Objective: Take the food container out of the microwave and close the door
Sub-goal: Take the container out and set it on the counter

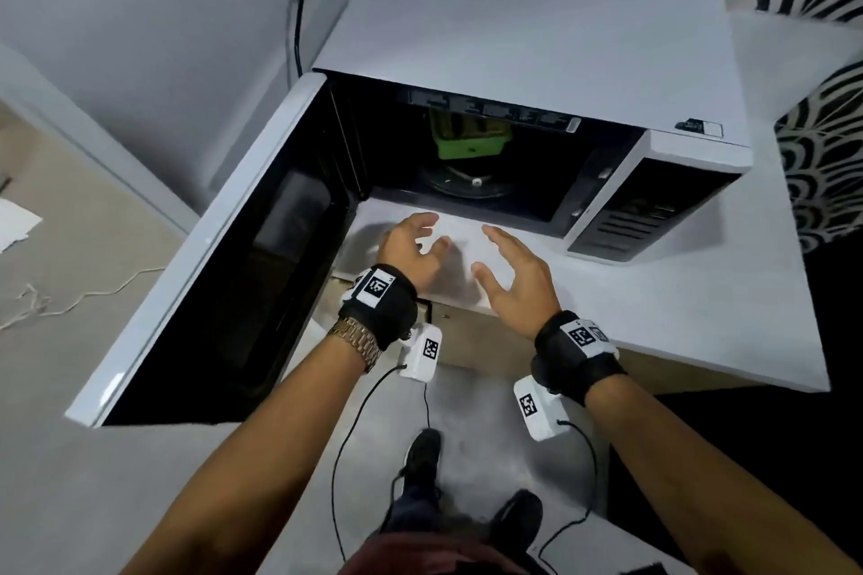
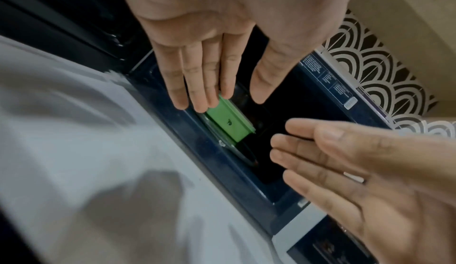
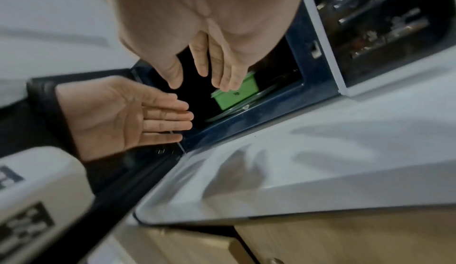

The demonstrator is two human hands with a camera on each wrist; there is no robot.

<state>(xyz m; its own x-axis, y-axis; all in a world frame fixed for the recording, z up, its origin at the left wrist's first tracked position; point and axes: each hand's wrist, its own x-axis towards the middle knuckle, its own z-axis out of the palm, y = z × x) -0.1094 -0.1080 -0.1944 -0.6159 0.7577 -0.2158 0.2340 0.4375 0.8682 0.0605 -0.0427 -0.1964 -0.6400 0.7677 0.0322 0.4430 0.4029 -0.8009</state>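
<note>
A green food container (image 1: 469,140) sits on the glass turntable (image 1: 471,184) inside the white microwave (image 1: 537,42). Its door (image 1: 224,261) stands swung wide open to the left. My left hand (image 1: 415,243) and right hand (image 1: 509,266) hover over the white counter just in front of the cavity, palms facing each other, fingers straight, holding nothing. The left wrist view shows the container (image 2: 229,122) beyond my left hand (image 2: 217,85), with my right hand (image 2: 345,161) alongside. In the right wrist view the container (image 3: 234,94) lies past my right hand (image 3: 209,71), and my left hand (image 3: 138,116) is at its left.
The microwave's control panel (image 1: 654,205) is at the right of the cavity. A black power cable (image 1: 299,14) runs up the wall at the back left. The white counter (image 1: 700,317) extends to the right. My feet (image 1: 467,490) stand on the grey floor below.
</note>
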